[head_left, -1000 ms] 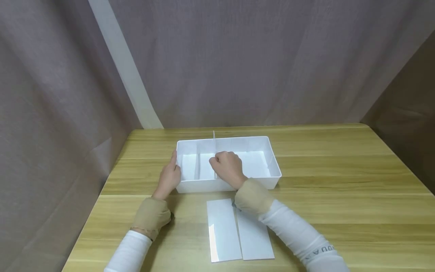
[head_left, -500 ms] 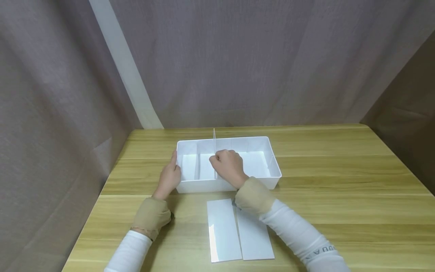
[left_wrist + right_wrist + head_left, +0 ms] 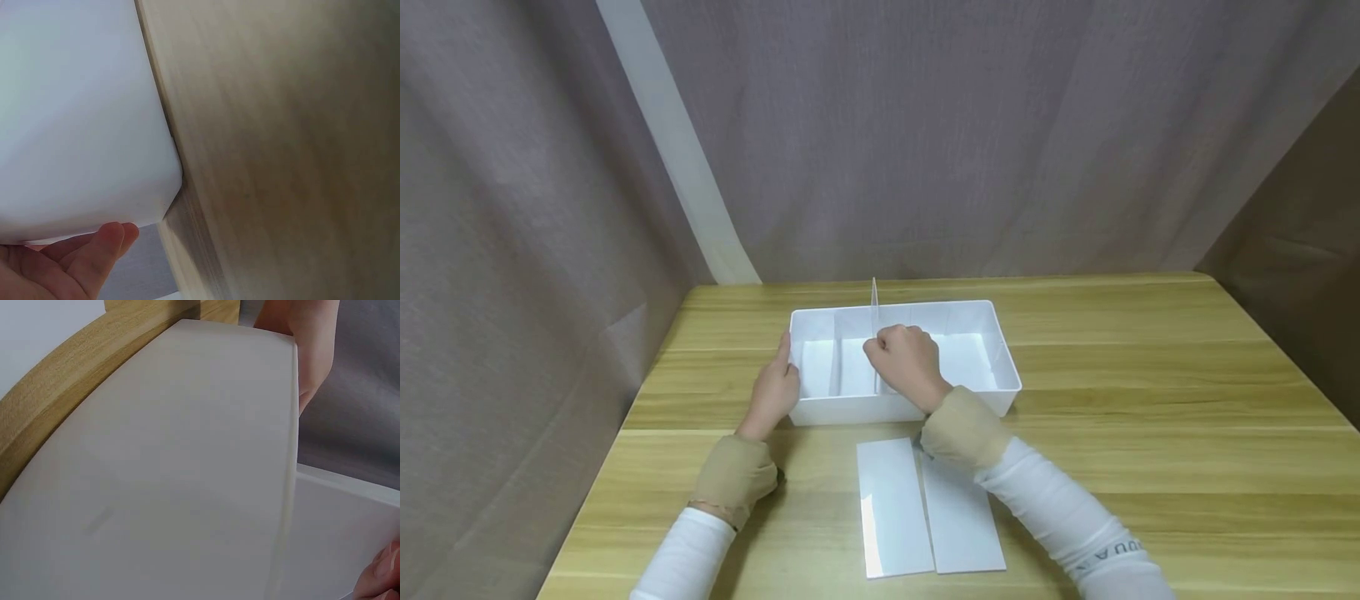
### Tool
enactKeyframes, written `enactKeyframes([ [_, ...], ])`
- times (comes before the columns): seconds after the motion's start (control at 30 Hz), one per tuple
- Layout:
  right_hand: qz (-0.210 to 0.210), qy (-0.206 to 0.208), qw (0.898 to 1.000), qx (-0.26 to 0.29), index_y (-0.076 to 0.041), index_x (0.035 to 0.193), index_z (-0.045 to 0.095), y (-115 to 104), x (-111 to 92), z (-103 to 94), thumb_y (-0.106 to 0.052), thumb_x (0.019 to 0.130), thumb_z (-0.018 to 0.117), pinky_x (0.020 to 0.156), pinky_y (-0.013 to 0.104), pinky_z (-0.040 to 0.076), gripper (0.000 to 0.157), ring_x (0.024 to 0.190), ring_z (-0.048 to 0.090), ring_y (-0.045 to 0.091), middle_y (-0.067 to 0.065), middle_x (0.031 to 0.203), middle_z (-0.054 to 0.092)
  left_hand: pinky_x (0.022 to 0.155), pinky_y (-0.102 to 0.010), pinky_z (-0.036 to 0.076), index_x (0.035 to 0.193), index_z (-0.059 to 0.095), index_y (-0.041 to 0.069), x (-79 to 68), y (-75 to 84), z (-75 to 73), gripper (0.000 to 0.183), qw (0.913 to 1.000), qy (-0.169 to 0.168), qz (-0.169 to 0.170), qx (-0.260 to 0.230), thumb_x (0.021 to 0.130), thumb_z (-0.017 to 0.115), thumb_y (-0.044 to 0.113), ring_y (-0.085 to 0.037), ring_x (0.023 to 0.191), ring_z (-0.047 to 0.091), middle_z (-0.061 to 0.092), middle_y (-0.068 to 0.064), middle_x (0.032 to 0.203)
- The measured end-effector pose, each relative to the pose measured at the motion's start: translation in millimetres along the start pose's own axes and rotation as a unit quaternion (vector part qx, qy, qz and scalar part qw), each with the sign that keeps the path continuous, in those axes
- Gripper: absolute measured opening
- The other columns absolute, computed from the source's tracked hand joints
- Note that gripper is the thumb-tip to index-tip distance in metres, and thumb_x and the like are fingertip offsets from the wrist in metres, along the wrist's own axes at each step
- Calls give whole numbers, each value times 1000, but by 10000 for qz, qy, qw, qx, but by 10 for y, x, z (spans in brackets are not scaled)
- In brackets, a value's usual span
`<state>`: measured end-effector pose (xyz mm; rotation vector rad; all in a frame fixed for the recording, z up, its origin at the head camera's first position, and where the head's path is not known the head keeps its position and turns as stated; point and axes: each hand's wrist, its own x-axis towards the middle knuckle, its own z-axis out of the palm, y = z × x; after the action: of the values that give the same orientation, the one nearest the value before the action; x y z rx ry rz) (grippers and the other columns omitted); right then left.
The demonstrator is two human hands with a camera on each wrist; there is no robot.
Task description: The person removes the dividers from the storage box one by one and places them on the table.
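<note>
A long white storage box [image 3: 850,408] lies across the table in the head view. My left hand [image 3: 772,392] grips its left end, fingers against the outer end wall and thumb at the rim. In the left wrist view, the fingertips [image 3: 112,234] touch that wall near a corner. My right hand [image 3: 906,362] is over the middle of the box with its fingers curled, pinching a thin white divider [image 3: 875,312]. That divider stands upright across the box, its far corner above the back rim. In the right wrist view, the divider [image 3: 340,519] shows above the rim beside my fingertips [image 3: 384,569].
Another divider [image 3: 835,367] crosses the box's left part. Two flat white panels [image 3: 895,517] lie side by side in front of the box on the wooden table [image 3: 1150,417], the right one partly under my forearm. A grey curtain [image 3: 962,167] hangs behind.
The pinched divider has risen slightly out of the box, its far corner higher above the back rim. My right hand has moved up a little with it. My left hand and the box stay put.
</note>
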<state>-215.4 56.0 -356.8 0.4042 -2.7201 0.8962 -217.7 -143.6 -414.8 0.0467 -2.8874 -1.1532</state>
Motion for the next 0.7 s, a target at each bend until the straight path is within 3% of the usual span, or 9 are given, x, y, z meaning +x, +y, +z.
enactKeyframes([
  [0.2, -20, 57, 10000, -32, -17, 41, 26, 0, 9, -15, -12, 72, 42, 36, 19, 12, 35, 39, 17, 6, -9, 36, 22, 59, -34, 41, 143, 12, 9, 5, 0, -3, 55, 10000, 7, 6, -18, 91, 28, 12, -21, 54, 38, 37, -24, 134],
  [0.43, -147, 205, 9997, -44, -17, 42, 24, -18, 8, -62, -12, 71, 42, 37, 19, 11, 34, 41, 15, 6, -9, 37, 20, 64, -37, 43, 142, 12, 8, 2, -1, -13, 54, 10000, 31, 47, 17, 91, 29, 12, -23, 57, 42, 36, -24, 135],
  [0.7, -256, 399, 9989, -64, -17, 41, 25, -24, -1, -129, -11, 69, 43, 39, 20, 11, 34, 43, 16, 7, -9, 38, 20, 56, -32, 40, 143, 11, 8, 25, -8, -18, 55, 10000, 31, 40, 20, 91, 29, 11, -21, 53, 39, 39, -26, 132],
])
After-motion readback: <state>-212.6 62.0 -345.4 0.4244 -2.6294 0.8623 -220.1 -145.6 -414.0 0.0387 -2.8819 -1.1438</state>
